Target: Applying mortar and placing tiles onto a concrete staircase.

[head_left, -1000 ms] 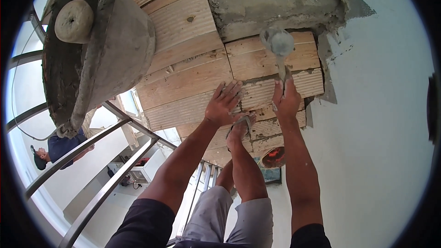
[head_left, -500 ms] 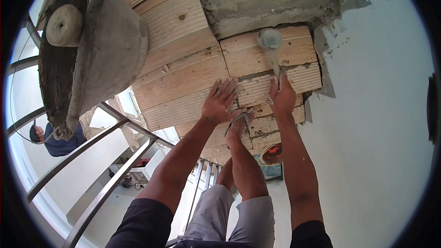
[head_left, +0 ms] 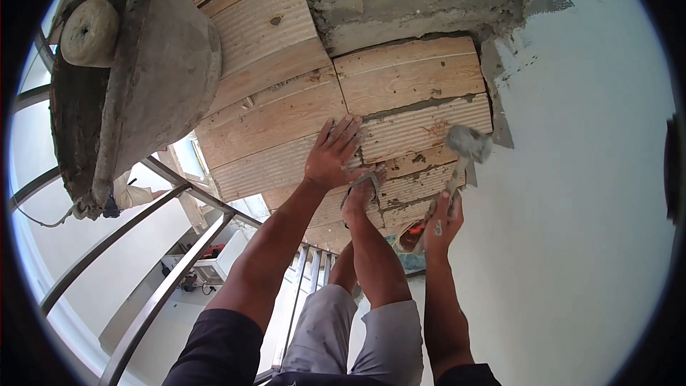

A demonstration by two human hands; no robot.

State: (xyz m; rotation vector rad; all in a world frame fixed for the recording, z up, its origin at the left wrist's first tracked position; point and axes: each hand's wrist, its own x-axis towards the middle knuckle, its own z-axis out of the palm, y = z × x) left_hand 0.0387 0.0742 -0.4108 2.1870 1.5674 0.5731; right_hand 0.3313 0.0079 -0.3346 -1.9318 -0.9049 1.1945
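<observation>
My left hand lies flat with fingers spread on wood-patterned stair tiles, beside a seam. In my right hand is a rubber mallet with a grey, dusty head. The fingers wrap round its handle, and the head is over the right end of a ribbed tile strip. Beyond that strip lies a smooth wood-patterned tile, its edges bordered by gaps and grey mortar. My sandalled foot stands close to my left hand.
A mortar-caked bucket stands at the upper left, a round pale object at its mouth. Metal railing runs along the left. A white wall borders the right. Bare cement covers the step beyond the tiles.
My right hand has drawn back toward me, bringing the mallet off the far smooth tile to the right. My left hand stays flat. The person at the left is now mostly hidden behind the bucket.
</observation>
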